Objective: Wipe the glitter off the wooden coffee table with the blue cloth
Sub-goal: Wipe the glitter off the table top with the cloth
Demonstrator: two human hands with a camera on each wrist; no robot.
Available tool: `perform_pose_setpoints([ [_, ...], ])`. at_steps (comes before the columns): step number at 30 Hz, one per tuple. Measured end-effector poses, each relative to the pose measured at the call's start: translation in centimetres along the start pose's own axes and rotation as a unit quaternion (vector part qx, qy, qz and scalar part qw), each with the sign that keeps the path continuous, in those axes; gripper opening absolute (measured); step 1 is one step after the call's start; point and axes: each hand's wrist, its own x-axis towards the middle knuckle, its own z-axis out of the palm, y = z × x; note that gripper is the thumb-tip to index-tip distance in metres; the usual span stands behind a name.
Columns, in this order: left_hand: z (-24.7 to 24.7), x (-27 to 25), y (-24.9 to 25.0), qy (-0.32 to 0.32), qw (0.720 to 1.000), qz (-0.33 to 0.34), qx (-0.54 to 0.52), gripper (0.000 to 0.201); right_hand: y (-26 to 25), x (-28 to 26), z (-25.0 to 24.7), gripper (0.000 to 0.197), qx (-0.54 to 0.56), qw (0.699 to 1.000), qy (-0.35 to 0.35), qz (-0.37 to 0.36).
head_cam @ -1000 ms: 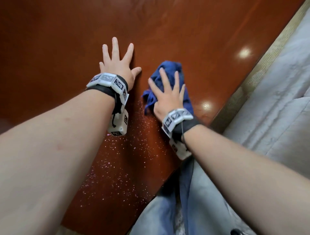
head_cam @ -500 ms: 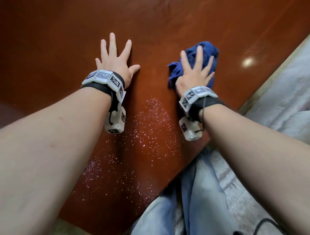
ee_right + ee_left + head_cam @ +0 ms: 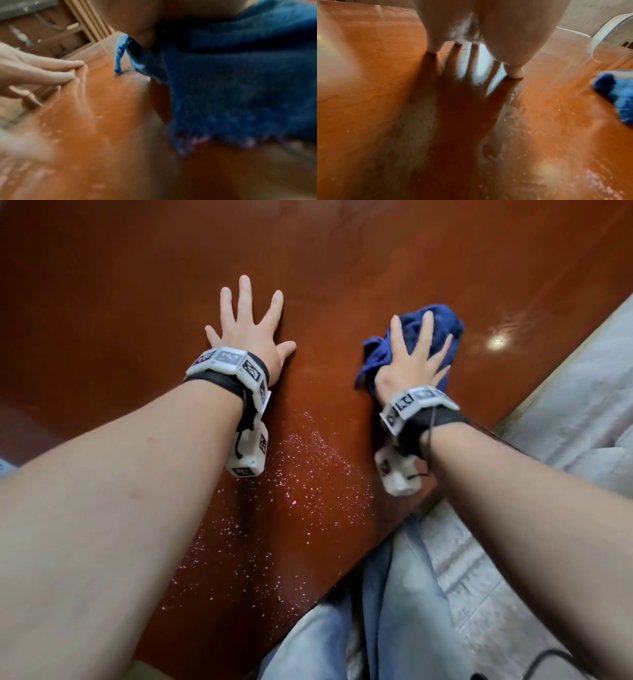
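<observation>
My right hand (image 3: pixel 414 350) presses flat, fingers spread, on the bunched blue cloth (image 3: pixel 442 320) on the glossy red-brown wooden coffee table (image 3: pixel 137 285). In the right wrist view the blue cloth (image 3: pixel 240 88) fills the right side under the palm. My left hand (image 3: pixel 246 326) lies open with fingers spread on the bare wood, left of the cloth; its fingers (image 3: pixel 513 71) touch the table in the left wrist view, where the cloth (image 3: pixel 618 94) shows at the right edge. Pink-white glitter (image 3: pixel 308 481) is scattered on the wood between my wrists and toward the near edge.
The table's right edge (image 3: pixel 479 436) runs diagonally, with a pale grey floor (image 3: pixel 565 412) beyond it. My legs in blue jeans (image 3: pixel 394 611) sit against the near edge. A black cable (image 3: pixel 548 659) lies on the floor at lower right.
My right hand has slid the cloth away from my left hand to the right, then back a little toward me. The left hand stays planted. More glitter shows between the wrists.
</observation>
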Motion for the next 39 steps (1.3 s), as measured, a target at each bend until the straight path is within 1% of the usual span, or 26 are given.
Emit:
perform_pose_setpoints([
  [1,0.0,0.0,-0.1,-0.001,1.000,0.000,0.002,0.070,-1.6,-0.2,0.7,0.080,-0.001,1.000,0.005,0.000],
  [2,0.0,0.0,0.0,-0.003,1.000,-0.002,0.002,0.070,-2.9,-1.1,1.3,0.081,-0.010,1.000,0.003,-0.021],
  [4,0.0,0.0,0.1,-0.006,1.000,-0.002,0.001,0.070,-4.1,-4.6,3.2,0.081,-0.027,0.993,-0.029,-0.107],
  [6,-0.2,0.0,0.0,-0.008,1.000,-0.001,0.001,0.070,-3.1,-8.2,4.4,0.084,-0.045,0.978,-0.090,-0.182],
  [8,-0.3,0.0,-0.1,-0.015,1.000,-0.002,0.001,0.070,0.0,-9.7,4.5,0.087,-0.074,0.966,-0.136,-0.209],
  [10,-0.4,-0.1,-0.2,-0.020,1.000,-0.001,-0.001,0.070,3.3,-8.9,3.2,0.087,-0.085,0.969,-0.133,-0.191],
  [12,-0.4,-0.1,-0.1,-0.020,1.000,0.002,-0.004,0.070,5.4,-6.3,1.5,0.087,-0.074,0.983,-0.099,-0.138],
  [13,-0.4,-0.1,-0.1,-0.020,1.000,0.002,-0.004,0.070,5.6,-4.6,0.8,0.085,-0.061,0.989,-0.078,-0.111],
  [14,-0.4,-0.1,-0.2,-0.020,1.000,0.001,-0.004,0.070,5.1,-3.0,0.3,0.082,-0.049,0.993,-0.054,-0.089],
  [16,-0.4,-0.1,-0.2,-0.020,1.000,0.004,-0.006,0.070,2.6,-0.3,-0.2,0.080,-0.033,0.999,-0.019,-0.036],
  [17,-0.4,-0.1,-0.3,-0.019,1.000,0.006,-0.008,0.070,0.8,0.5,-0.1,0.079,-0.028,0.999,-0.012,-0.015],
  [18,-0.3,0.0,-0.4,-0.016,1.000,0.009,-0.009,0.069,-0.9,0.6,0.3,0.080,-0.029,0.999,-0.009,-0.011],
  [19,-0.2,0.0,-0.6,-0.013,1.000,0.012,-0.011,0.069,-2.5,-0.1,0.9,0.081,-0.036,0.999,-0.012,-0.033],
  [21,-0.1,0.0,-0.8,-0.006,1.000,0.016,-0.011,0.069,-4.6,-3.6,2.8,0.081,-0.053,0.989,-0.032,-0.133],
  [22,0.0,-0.1,-1.0,-0.003,1.000,0.016,-0.009,0.068,-4.8,-5.8,3.8,0.082,-0.059,0.979,-0.055,-0.187],
  [23,0.0,0.0,-1.0,-0.002,1.000,0.015,-0.006,0.068,-4.4,-7.9,4.5,0.083,-0.072,0.967,-0.087,-0.227],
  [25,-0.2,0.1,-1.2,-0.003,1.000,0.010,-0.003,0.068,-1.7,-10.3,5.0,0.087,-0.106,0.948,-0.147,-0.262],
  [26,-0.4,0.2,-1.5,-0.004,1.000,0.005,-0.004,0.068,0.0,-10.5,4.8,0.088,-0.113,0.945,-0.158,-0.264],
  [28,-0.8,0.5,-2.4,-0.003,1.000,-0.004,-0.005,0.068,2.9,-9.4,3.5,0.089,-0.104,0.955,-0.134,-0.243],
  [30,-1.2,0.7,-3.8,0.003,1.000,-0.012,-0.006,0.068,3.9,-6.8,2.0,0.086,-0.094,0.971,-0.106,-0.191],
  [31,-1.3,0.8,-4.7,0.006,1.000,-0.016,-0.007,0.068,3.4,-5.3,1.5,0.083,-0.085,0.979,-0.093,-0.163],
  [33,-1.5,0.7,-6.1,0.005,1.000,-0.024,-0.011,0.068,1.0,-2.7,0.7,0.083,-0.063,0.990,-0.057,-0.112],
  [35,-1.6,0.6,-7.5,0.007,0.999,-0.039,-0.020,0.068,-2.7,-0.7,0.8,0.084,-0.048,0.995,-0.037,-0.078],
  [37,-1.5,0.1,-8.5,0.009,0.998,-0.054,-0.029,0.068,-6.5,-0.6,1.9,0.085,-0.045,0.995,-0.023,-0.087],
  [39,-1.3,-0.5,-9.3,0.014,0.997,-0.064,-0.037,0.068,-9.4,-2.8,3.6,0.084,-0.063,0.987,-0.033,-0.148],
])
